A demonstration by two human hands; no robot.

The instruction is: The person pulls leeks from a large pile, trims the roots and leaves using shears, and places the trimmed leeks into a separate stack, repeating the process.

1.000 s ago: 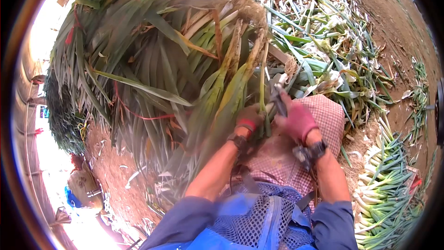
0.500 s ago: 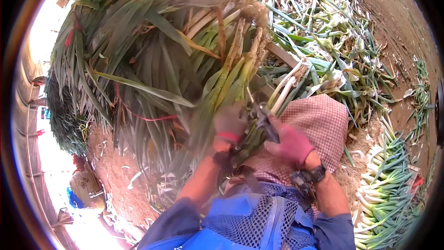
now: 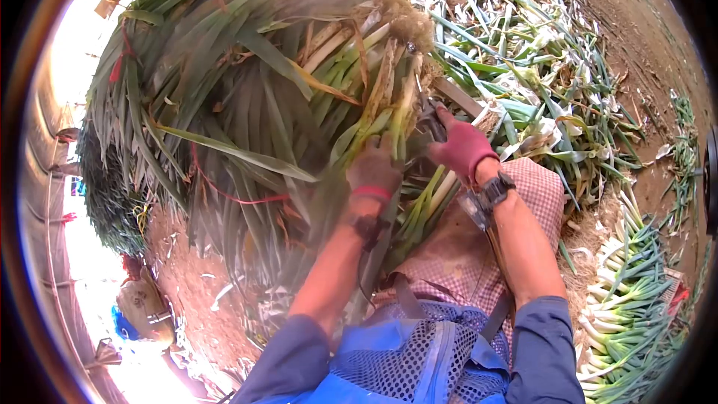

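Observation:
My left hand (image 3: 376, 170), in a dusty glove with a pink cuff, is closed round green onion stalks (image 3: 406, 101) at the front of a big heap. Their pale, soil-covered root ends point away from me. My right hand (image 3: 465, 148), in a pink glove, grips a black air gun (image 3: 432, 121) with a thin nozzle, close to the right side of those stalks. Its grip is partly hidden by my fingers. Loose onion stalks (image 3: 441, 193) lie just below, beside my checked-cloth lap (image 3: 535, 187).
The onion heap (image 3: 247, 90) with red ties fills the left. Stripped leaves (image 3: 523, 67) are piled behind at the right. Cleaned onions (image 3: 613, 314) lie in a row at lower right. A wooden bar (image 3: 458, 96) juts out near my right hand. Dust hangs around the heap.
Both hands have moved forward, away from my body. The air gun has shifted up along the stalks towards their root ends, and my right forearm reaches out further.

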